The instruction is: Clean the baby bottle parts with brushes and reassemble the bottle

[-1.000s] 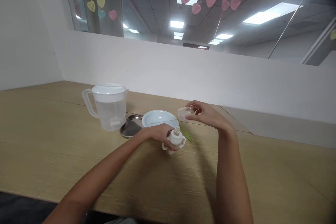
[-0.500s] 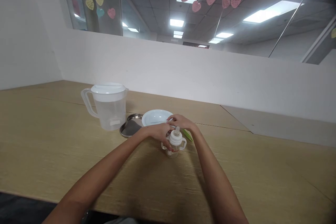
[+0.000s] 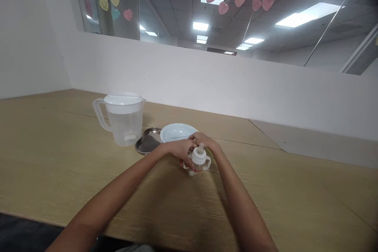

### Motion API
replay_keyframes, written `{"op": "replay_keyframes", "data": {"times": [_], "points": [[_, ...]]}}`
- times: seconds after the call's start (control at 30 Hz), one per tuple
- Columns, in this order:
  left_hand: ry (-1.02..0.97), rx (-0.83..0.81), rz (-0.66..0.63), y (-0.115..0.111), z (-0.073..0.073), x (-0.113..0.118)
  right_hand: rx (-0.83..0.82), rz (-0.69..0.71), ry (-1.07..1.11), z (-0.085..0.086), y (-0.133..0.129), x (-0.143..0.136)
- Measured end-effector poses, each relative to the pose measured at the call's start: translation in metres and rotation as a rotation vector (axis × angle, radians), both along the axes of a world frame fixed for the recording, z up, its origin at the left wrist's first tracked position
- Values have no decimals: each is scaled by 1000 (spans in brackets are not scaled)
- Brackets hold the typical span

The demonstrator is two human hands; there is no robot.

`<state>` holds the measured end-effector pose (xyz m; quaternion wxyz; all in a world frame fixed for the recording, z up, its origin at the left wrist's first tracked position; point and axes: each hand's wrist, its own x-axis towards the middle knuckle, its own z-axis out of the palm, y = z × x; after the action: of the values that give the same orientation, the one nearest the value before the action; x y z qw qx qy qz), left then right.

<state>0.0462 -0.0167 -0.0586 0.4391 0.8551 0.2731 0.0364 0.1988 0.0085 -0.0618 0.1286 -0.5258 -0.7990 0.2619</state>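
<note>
A clear baby bottle (image 3: 199, 157) with a white collar, a teat on top and two white side handles stands on the table in front of me. My left hand (image 3: 180, 149) curls round its left side, thumb on the front, other fingers mostly hidden. A bit of red shows below that hand. Behind the bottle, my right hand (image 3: 203, 140) is bent downward close to my left fingers; its fingertips and anything in them are hidden. Only a sliver of a green object (image 3: 210, 152) shows beside my right wrist. Just beyond both hands sits a white bowl (image 3: 171, 129).
A kidney-shaped metal tray (image 3: 147, 144) lies left of the bowl, partly under its rim. Farther left stands a large clear pitcher (image 3: 125, 122) with a white lid. The wooden table (image 3: 280, 189) ends at a white wall (image 3: 189, 82) below a window with heart-shaped notes.
My right hand has dropped slightly and closed in on the left hand. The green object is now mostly hidden behind it. The bottle stands almost as before.
</note>
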Motion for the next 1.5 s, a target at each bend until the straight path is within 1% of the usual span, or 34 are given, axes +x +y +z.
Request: {"op": "replay_keyframes", "data": {"times": [0.1,0.17,0.23,0.3,0.33,0.37,0.4,0.43,0.5,0.57,0.6,0.73,0.83,1.0,1.1,1.2,1.3,1.43,1.5], "points": [[1,-37,9,0,1,0,50,2,23,10,-2,7],[5,-88,4,-1,2,1,96,-20,39,23,-8,15],[1,-116,6,-1,2,1,115,-31,46,39,-19,22],[-6,-119,14,-1,2,1,54,1,7,53,-36,22],[0,-119,18,-1,2,1,6,19,-48,59,-45,20],[11,-121,22,-1,1,2,-36,19,-124,63,-54,15],[25,-127,30,-1,1,2,-60,-14,-208,66,-62,9],[40,-137,40,0,1,2,-51,-51,-290,68,-69,2],[66,-163,55,1,1,3,61,-97,-431,69,-79,-12],[69,-183,58,2,1,4,146,-101,-504,68,-84,-22],[66,-181,56,2,1,4,159,-90,-521,67,-84,-24],[50,-124,68,-1,1,5,117,-31,-538,65,-81,-23],[40,-95,92,-3,0,5,139,0,-554,64,-80,-21],[9,-88,96,-4,0,6,142,10,-581,62,-80,-22],[13,-62,81,-2,-1,5,117,72,-534,61,-79,-20],[17,-72,56,-1,0,3,79,135,-487,61,-77,-15],[15,-80,49,-2,0,4,77,102,-417,65,-77,-8],[50,-31,41,-3,2,5,142,-44,-330,77,-84,1],[66,3,30,-4,2,6,97,-112,-306,81,-89,3]]}}
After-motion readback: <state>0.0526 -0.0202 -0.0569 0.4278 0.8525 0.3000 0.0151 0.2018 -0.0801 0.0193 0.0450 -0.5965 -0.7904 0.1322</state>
